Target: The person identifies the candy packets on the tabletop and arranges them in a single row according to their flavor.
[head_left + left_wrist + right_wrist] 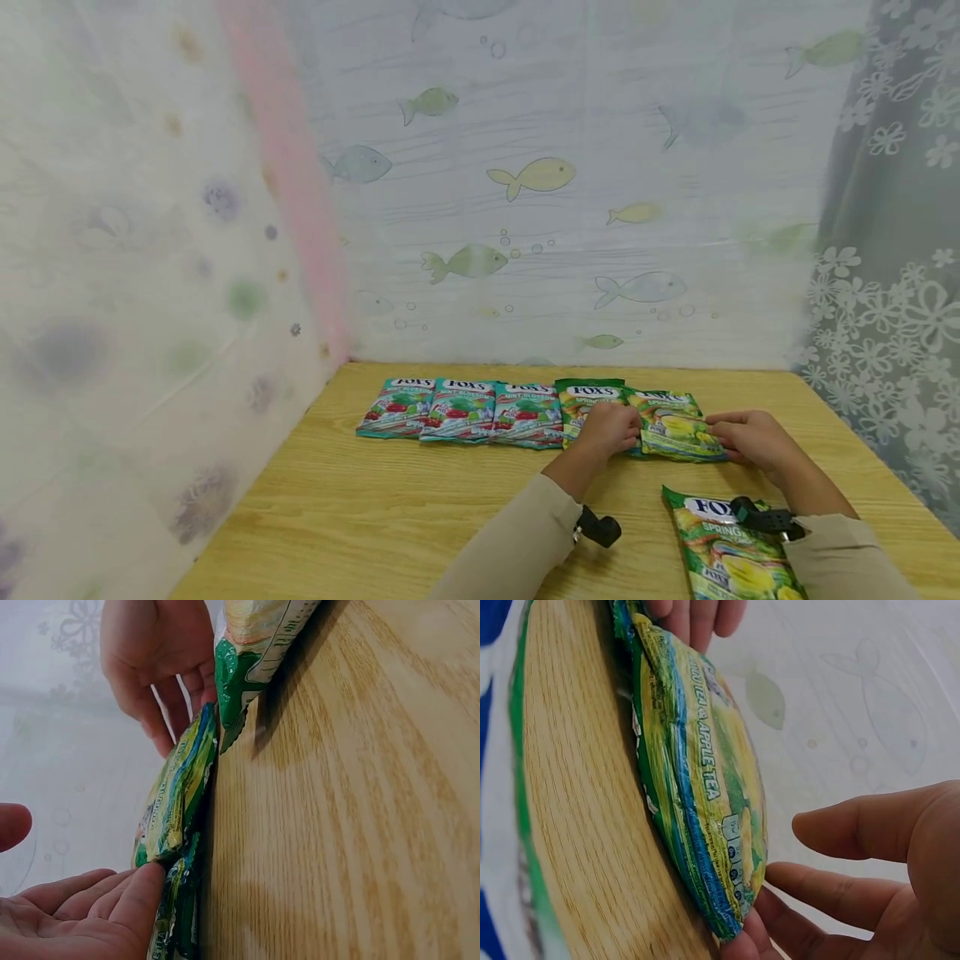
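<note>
A yellow-green Fox's candy bag (pixel 677 427) lies flat at the right end of a row of bags, between the two hands. My left hand (pixel 606 432) is at its left edge, over the neighbouring green Fox's bag (pixel 583 403). In the left wrist view its fingers (pixel 135 901) extend against the bag's side, the thumb apart. My right hand (pixel 759 442) touches the opposite edge with extended fingers (pixel 832 894), and its thumb is raised clear of the bag. Another green Fox's bag (pixel 723 546) lies nearer on the table, partly covered by the right wrist and sleeve.
Three teal Mint Blossom bags, among them a middle one (pixel 459 412), continue the row leftward, side by side. The wooden table (pixel 360 517) meets a fish-print curtain (pixel 465 317) behind, with more curtain on both sides. Each wrist wears a small black camera.
</note>
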The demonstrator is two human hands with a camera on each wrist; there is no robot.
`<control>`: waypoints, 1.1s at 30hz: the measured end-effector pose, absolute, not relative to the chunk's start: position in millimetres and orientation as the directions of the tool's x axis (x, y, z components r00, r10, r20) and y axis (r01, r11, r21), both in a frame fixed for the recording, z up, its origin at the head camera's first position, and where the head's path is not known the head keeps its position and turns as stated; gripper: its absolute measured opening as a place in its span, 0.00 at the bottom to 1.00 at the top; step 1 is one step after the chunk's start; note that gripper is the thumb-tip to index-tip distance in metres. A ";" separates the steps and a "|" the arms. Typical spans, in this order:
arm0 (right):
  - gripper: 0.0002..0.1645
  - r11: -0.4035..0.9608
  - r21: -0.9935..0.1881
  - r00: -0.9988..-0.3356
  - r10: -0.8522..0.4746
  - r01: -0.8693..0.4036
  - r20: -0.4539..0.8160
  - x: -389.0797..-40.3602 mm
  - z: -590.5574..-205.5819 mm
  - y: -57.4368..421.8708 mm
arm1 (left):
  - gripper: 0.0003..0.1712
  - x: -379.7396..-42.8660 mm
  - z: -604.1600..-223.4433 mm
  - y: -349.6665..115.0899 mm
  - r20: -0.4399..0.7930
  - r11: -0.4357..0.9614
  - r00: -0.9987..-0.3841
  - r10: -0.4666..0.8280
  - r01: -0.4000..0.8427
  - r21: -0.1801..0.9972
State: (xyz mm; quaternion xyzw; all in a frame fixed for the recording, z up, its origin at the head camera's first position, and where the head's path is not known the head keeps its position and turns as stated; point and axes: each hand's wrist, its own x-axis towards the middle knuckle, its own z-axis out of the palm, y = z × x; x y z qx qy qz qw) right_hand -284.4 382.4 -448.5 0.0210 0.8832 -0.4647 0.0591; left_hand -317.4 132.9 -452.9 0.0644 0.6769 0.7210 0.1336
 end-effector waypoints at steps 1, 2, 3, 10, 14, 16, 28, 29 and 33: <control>0.36 0.565 -0.820 -0.992 -0.016 0.095 -0.127 -284.8 -448.2 382.4 | 0.10 -317.4 -452.9 132.8 -0.087 -0.047 -0.958 0.275 -0.104 0.993; 0.37 0.564 -0.820 -0.992 -0.013 0.099 -0.129 -285.0 -447.6 382.3 | 0.10 -317.4 -452.9 132.6 -0.084 -0.047 -0.959 0.271 -0.101 0.994; 0.37 0.564 -0.820 -0.992 -0.014 0.099 -0.129 -285.4 -447.2 382.5 | 0.13 -317.7 -453.0 132.7 -0.082 -0.040 -0.958 0.276 -0.096 0.995; 0.40 0.554 -0.826 -0.989 -0.030 0.106 -0.148 -286.3 -444.1 385.7 | 0.13 -320.2 -455.3 132.0 -0.081 0.047 -0.959 0.273 -0.071 0.996; 0.40 0.562 -0.824 -0.990 -0.053 0.078 -0.129 -285.6 -440.3 388.3 | 0.20 -318.0 -454.6 127.0 -0.050 0.135 -0.948 0.313 -0.008 0.991; 0.39 0.566 -0.822 -0.991 -0.067 0.059 -0.118 -285.1 -438.1 388.7 | 0.22 -315.8 -453.8 123.6 -0.033 0.161 -0.943 0.333 0.022 0.987; 0.40 0.556 -0.831 -0.984 -0.152 -0.012 -0.088 -266.4 -417.7 383.7 | 0.19 -298.4 -445.1 113.7 0.000 0.090 -0.916 0.402 0.040 0.995; 0.40 0.555 -0.832 -0.983 -0.162 -0.015 -0.090 -263.6 -415.2 384.2 | 0.19 -296.0 -443.3 113.0 -0.005 0.093 -0.912 0.410 0.036 0.995; 0.39 0.517 -0.856 -0.969 -0.212 -0.002 -0.125 -253.6 -410.2 394.2 | 0.21 -287.7 -435.9 111.0 -0.042 0.127 -0.898 0.437 0.015 0.992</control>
